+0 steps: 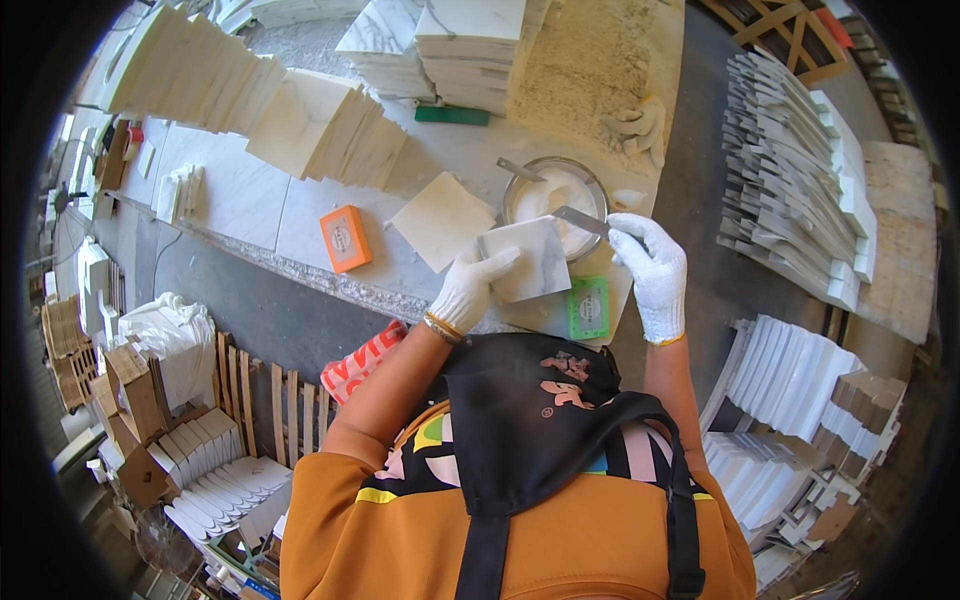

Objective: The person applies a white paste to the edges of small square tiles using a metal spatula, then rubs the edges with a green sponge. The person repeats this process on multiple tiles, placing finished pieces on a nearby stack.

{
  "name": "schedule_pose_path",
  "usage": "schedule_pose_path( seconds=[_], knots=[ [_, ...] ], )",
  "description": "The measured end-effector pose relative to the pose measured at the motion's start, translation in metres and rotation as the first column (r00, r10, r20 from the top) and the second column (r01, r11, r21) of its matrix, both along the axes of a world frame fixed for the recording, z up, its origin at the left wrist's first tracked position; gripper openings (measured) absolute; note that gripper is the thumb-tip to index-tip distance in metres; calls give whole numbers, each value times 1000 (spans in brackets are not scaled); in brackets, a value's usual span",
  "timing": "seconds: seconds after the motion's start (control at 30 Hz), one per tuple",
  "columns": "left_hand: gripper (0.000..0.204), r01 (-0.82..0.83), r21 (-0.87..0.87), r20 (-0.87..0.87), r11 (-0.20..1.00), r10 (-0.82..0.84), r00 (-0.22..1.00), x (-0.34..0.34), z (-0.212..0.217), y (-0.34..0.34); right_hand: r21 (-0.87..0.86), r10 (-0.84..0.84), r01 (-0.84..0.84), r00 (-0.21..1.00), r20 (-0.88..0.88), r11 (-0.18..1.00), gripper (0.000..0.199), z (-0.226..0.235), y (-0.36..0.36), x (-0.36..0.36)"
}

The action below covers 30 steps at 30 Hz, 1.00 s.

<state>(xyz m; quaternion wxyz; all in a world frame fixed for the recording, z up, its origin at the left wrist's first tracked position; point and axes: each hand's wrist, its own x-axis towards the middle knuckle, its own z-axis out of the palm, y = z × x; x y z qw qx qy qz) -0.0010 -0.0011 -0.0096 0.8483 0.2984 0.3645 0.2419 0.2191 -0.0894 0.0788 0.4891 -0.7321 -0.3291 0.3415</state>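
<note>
My left hand (466, 290), in a white knit glove, grips a square white marble tile (527, 262) with grey veins by its left edge. In my gloved right hand (653, 275) is a putty knife (580, 220), its blade pointing left by the tile's upper right corner; whether it touches the tile I cannot tell. Just beyond the tile stands a round bowl (604, 188) of white paste (543, 201), with a second putty knife (521, 170) resting in it. A cream square tile (440, 220) lies flat to the left of the bowl. Close below the held tile sits a green block (589, 308).
An orange block (345, 240) lies on the marble-topped table (235, 205). Stacked tiles (320, 125) stand at the far left, thicker marble stacks (468, 55) at the back. Crumpled gloves (637, 128) lie at the far right. Stone strips (790, 170) are piled beyond the table's right edge.
</note>
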Motion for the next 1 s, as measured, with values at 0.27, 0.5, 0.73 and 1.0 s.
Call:
schedule_pose_path(
  seconds=[0.27, 0.5, 0.73, 1.0],
  knots=[
    [40, -1, -6, 17, 1000, 1, 1000, 0, 2, 0, -137, 10, -17, 999, -50, 990, 23, -4, -1, 2],
    [40, 1, 1, 25, 1000, -2, 1000, -1, 1, -1, -149, -32, 21, 997, -65, 989, 23, 0, -8, 9],
    [40, -12, 3, -12, 1000, 12, 1000, 1, -1, 0, -119, 49, -15, 956, 289, 993, 20, -39, -10, 13],
    [40, -58, -29, -11, 998, 57, 998, 0, -6, -4, -282, 120, -12, 921, 370, 959, 38, -45, -14, 18]
  ],
)
